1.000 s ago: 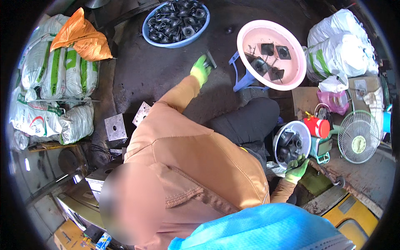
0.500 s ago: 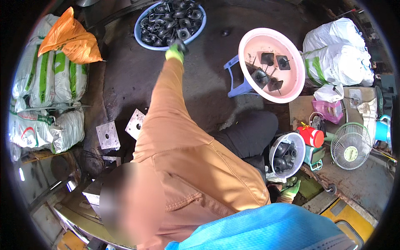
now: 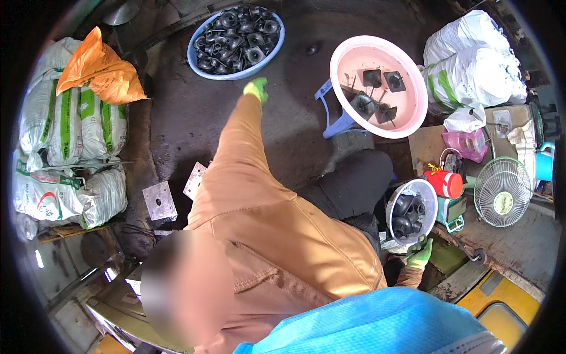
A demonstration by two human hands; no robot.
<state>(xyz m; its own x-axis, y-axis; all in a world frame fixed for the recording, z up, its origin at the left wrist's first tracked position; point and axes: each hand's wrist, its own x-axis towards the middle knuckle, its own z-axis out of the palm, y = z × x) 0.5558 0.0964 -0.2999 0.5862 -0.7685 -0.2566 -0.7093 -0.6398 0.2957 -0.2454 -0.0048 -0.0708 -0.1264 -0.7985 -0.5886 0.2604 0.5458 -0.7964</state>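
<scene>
My left arm, in a tan sleeve, reaches out to the near side of the blue basin (image 3: 237,74). My left hand (image 3: 255,89), in a green glove, is just short of the basin's rim; its fingers look apart, with nothing seen in them. Black cone-shaped parts with square bases (image 3: 236,40) fill that basin. At the lower right, my right hand (image 3: 420,258), also gloved in green, is beside the near rim of a white basket (image 3: 432,207) that holds several black rounded parts (image 3: 405,219). Its fingers look curled around something dark that I cannot make out.
A pink basin (image 3: 415,112) with several black parts stands on a blue stool (image 3: 339,125). Filled sacks (image 3: 65,124) line the left; more sacks (image 3: 471,76) are at the right. A fan (image 3: 502,192), a red jug (image 3: 448,184) and square metal plates (image 3: 159,200) are around me.
My left hand has drawn back from the blue basin, and the dark thing at its fingers is gone from it. My right hand has risen closer to the white basket. The view has shifted slightly.
</scene>
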